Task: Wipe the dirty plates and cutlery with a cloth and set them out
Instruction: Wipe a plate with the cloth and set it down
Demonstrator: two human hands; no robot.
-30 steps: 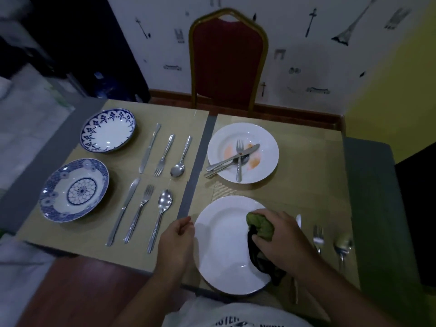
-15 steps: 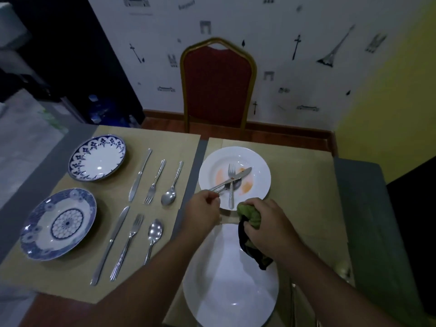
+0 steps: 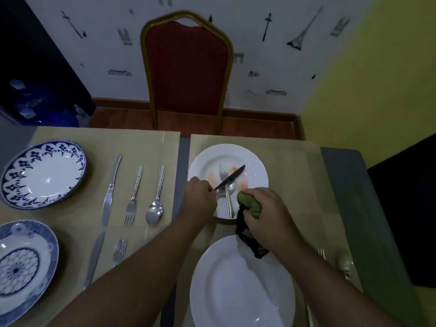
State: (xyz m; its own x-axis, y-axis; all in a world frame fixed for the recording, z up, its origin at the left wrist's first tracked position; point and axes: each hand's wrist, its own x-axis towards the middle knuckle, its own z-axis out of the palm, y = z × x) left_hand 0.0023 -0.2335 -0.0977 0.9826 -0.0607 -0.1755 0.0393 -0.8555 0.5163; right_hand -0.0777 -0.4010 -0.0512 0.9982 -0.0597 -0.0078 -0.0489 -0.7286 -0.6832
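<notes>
The left hand (image 3: 199,199) pinches a slim steel knife (image 3: 230,177) over a round, orange-smeared white plate (image 3: 256,172). The right hand (image 3: 266,215) clutches a crumpled green cloth (image 3: 250,204) beside it.

Dim, soft, wide-angle edge warp.

The grey desk (image 3: 342,175) carries tan mats: a left mat (image 3: 146,147) and a right mat (image 3: 295,185), with a bare grey strip between them. On the left mat, the far blue plate (image 3: 43,173) sits at the far left, with the far knife (image 3: 111,190), far fork (image 3: 134,197) and far spoon (image 3: 155,204) in a row to its right. Nearer lie the near blue plate (image 3: 21,270), near knife (image 3: 94,258) and near fork (image 3: 119,250). On the right mat, the stained plate (image 3: 254,166) sits far and the clean plate (image 3: 236,291) near. The right fork (image 3: 321,253) and right spoon (image 3: 344,265) lie right of the clean plate, partly hidden.
</notes>
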